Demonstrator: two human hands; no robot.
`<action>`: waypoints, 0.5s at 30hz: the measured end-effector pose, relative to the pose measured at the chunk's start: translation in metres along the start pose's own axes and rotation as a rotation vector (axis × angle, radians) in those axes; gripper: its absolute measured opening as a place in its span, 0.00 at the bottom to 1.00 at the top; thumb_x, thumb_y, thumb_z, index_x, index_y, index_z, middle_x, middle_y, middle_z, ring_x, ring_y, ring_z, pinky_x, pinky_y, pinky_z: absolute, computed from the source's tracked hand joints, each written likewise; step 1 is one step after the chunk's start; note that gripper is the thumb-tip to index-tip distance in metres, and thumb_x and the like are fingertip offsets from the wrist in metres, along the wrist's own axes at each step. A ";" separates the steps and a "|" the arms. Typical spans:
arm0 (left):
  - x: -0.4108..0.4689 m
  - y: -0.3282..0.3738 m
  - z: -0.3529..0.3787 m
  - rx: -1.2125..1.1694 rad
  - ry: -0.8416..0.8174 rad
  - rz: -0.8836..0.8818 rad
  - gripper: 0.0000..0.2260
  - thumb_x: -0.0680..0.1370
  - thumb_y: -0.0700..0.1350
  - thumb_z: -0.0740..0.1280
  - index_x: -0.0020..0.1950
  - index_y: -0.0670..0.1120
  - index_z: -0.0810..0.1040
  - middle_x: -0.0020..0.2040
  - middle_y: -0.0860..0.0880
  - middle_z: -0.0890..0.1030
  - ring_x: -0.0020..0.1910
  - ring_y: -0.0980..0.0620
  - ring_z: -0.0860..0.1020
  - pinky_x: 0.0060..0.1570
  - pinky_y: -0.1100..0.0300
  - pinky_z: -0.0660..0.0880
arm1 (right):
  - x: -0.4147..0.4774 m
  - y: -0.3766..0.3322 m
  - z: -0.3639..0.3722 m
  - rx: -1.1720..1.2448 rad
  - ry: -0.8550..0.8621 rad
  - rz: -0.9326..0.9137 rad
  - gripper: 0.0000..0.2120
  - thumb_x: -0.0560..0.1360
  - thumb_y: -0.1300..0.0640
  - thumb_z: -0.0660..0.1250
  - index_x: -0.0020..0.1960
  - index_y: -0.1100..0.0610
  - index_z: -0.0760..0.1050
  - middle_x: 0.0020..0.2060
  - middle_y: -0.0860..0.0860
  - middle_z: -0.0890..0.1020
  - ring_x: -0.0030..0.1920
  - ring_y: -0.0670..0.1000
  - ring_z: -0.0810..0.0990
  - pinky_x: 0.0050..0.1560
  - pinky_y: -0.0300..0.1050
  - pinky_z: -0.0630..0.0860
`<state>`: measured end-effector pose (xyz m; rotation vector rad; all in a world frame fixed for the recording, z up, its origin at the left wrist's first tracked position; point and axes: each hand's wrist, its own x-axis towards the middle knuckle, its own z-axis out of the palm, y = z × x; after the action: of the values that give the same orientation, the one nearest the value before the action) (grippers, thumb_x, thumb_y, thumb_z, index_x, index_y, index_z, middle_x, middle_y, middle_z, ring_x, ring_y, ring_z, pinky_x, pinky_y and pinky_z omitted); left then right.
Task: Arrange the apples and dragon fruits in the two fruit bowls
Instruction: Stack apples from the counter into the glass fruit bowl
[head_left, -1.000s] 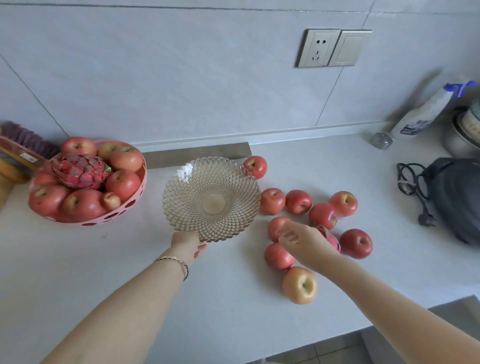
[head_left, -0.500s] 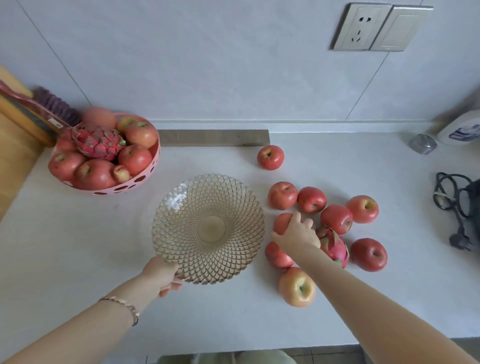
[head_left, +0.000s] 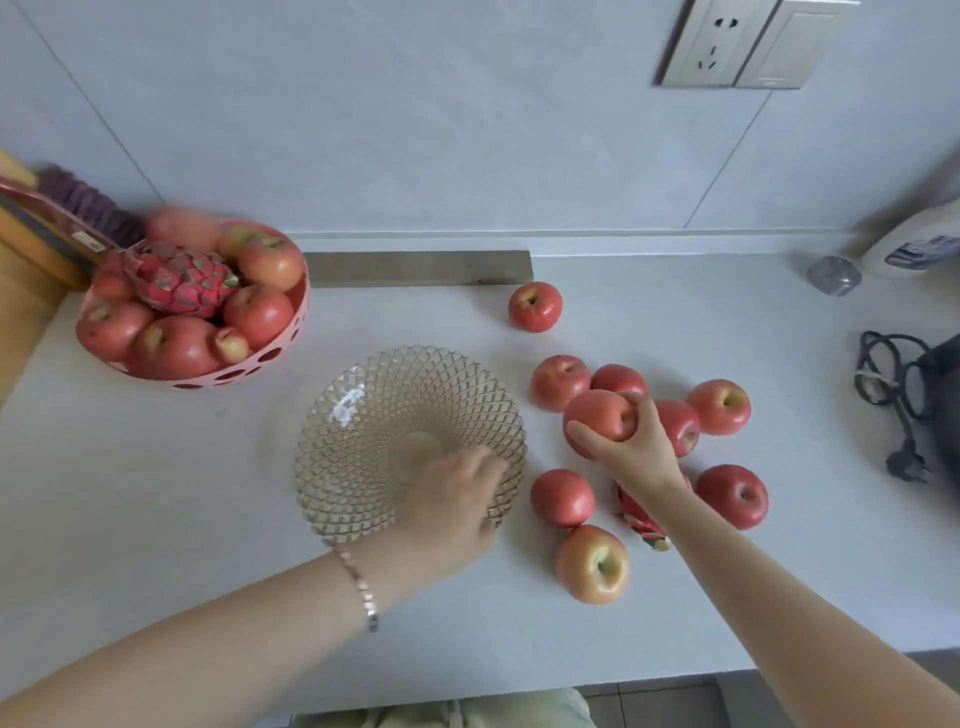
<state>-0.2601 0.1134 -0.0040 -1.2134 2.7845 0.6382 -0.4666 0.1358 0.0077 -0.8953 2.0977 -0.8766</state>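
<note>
A clear glass bowl (head_left: 363, 415) stands empty at the middle of the white counter. My left hand (head_left: 457, 499) lies over its near right rim, blurred, with nothing seen in its fingers. My right hand (head_left: 639, 452) grips a red apple (head_left: 597, 418), lifted just above the loose pile. Several more apples lie around it, such as one near the wall (head_left: 535, 306) and a yellowish one at the front (head_left: 592, 564). A dragon fruit (head_left: 636, 514) lies partly hidden under my right wrist. The pink bowl (head_left: 260, 364) at the far left holds several apples and a dragon fruit (head_left: 182, 283).
A black cable with plug (head_left: 893, 395) and a dark appliance (head_left: 948, 395) sit at the right edge. A white bottle (head_left: 914, 249) and a small jar (head_left: 834, 275) stand by the wall. A wooden strip (head_left: 415, 267) lies along the back. The counter's front edge runs close below my arms.
My left hand let go of the glass bowl's near left rim and moved right over its near right rim. My right hand closed round an apple and lifted it.
</note>
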 end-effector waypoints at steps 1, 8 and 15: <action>0.013 0.011 0.007 0.057 -0.046 0.100 0.27 0.73 0.44 0.66 0.71 0.44 0.63 0.71 0.45 0.65 0.69 0.44 0.65 0.67 0.52 0.62 | 0.000 0.001 -0.007 0.062 -0.015 0.017 0.26 0.67 0.49 0.74 0.59 0.51 0.66 0.46 0.47 0.74 0.46 0.48 0.75 0.48 0.44 0.70; 0.084 0.044 0.042 0.278 -0.312 0.226 0.33 0.73 0.47 0.68 0.74 0.48 0.55 0.69 0.43 0.66 0.65 0.41 0.70 0.62 0.51 0.64 | -0.005 0.029 -0.027 0.372 -0.040 0.167 0.27 0.63 0.47 0.76 0.58 0.46 0.68 0.55 0.55 0.76 0.52 0.58 0.81 0.53 0.56 0.79; 0.080 0.045 0.030 0.073 -0.177 0.162 0.32 0.70 0.51 0.70 0.71 0.48 0.62 0.60 0.43 0.68 0.57 0.43 0.72 0.48 0.54 0.70 | -0.008 0.034 -0.040 0.624 -0.013 0.275 0.29 0.67 0.47 0.72 0.62 0.56 0.65 0.53 0.56 0.76 0.46 0.53 0.80 0.40 0.43 0.77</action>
<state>-0.3517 0.0969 -0.0305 -0.8788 2.7480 0.6150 -0.5052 0.1724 0.0049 -0.2759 1.7130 -1.2602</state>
